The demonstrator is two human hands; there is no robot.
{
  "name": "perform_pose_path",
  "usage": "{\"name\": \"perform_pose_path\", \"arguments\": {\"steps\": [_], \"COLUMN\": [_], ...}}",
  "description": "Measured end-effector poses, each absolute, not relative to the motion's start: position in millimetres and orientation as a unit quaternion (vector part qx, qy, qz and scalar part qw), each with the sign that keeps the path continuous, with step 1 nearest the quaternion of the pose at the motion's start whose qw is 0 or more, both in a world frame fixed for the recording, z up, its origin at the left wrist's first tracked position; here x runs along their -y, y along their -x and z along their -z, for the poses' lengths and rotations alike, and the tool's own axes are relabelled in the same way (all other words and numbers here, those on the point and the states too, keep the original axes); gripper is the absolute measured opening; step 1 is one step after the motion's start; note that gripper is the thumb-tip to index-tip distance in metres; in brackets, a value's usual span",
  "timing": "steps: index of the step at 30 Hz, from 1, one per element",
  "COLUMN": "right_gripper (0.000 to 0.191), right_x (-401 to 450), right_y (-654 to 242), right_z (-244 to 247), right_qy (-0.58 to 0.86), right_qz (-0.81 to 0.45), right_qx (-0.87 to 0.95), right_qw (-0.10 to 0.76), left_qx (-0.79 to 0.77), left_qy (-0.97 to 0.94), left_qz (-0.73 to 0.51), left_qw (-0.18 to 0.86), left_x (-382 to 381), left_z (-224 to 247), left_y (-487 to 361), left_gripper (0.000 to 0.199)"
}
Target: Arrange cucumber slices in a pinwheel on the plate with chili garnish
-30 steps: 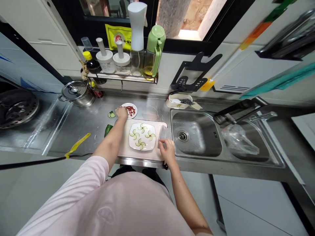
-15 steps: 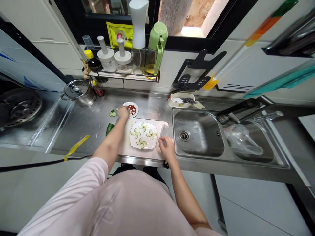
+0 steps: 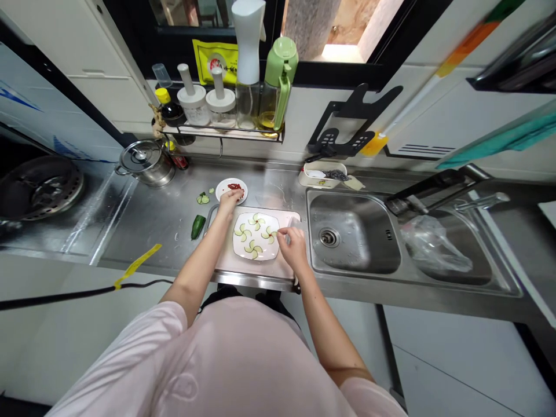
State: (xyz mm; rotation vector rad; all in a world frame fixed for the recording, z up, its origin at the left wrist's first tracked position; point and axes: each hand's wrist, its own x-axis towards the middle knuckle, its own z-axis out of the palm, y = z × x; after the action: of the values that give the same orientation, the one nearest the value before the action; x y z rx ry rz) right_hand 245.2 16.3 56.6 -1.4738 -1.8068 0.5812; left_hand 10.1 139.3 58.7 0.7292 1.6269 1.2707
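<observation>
A white square plate (image 3: 256,253) lies on a pale pink cutting board (image 3: 226,265). Cucumber slices (image 3: 253,249) form several pinwheels on it, some with red bits at the centre. Over a small round white plate (image 3: 220,189), my left hand (image 3: 228,204) has its fingertips together at chopped red pieces (image 3: 235,186). My right hand (image 3: 292,248) is at the square plate's right rim, thumb and fingers pinched close to the right pinwheel. What either pinch holds is too small to tell. Behind the right hand shows part of a shiny, flat, blade-like thing (image 3: 295,222).
Left of the board lie a cucumber piece (image 3: 198,226) and loose cucumber slices (image 3: 202,198). A lidded pot (image 3: 150,165) stands at back left. The sink (image 3: 356,231) adjoins on the right. A condiment rack (image 3: 226,132) hangs above the counter.
My left hand has shifted right, from the small plate's left edge onto the red pieces. My right hand has moved up and left to the square plate's rim. The view has tilted slightly.
</observation>
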Motion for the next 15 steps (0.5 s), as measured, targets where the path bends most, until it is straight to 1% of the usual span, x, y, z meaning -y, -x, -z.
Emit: {"name": "perform_pose_path", "arguments": {"steps": [4,10,15], "right_gripper": [0.016,0.014,0.013], "right_x": [-26,-36,-42], "right_y": [-233,-216,-204], "right_z": [-68,-92,-104], "right_qy": [0.553,0.527,0.506], "right_qz": [-0.227,-0.222,-0.218], "right_qx": [0.706,0.717,0.726], "right_qw": [0.38,0.399,0.411], "left_qx": [-0.621,-0.593,-0.567], "left_qy": [-0.266,-0.252,-0.264], "left_qz": [-0.518,-0.504,-0.502], "left_qw": [0.524,0.575,0.598], "left_x": [-120,-95,-72], "left_z": [-74,-87,-99], "left_y": [-17,-27,-36], "left_gripper": [0.026,0.035,0.036]}}
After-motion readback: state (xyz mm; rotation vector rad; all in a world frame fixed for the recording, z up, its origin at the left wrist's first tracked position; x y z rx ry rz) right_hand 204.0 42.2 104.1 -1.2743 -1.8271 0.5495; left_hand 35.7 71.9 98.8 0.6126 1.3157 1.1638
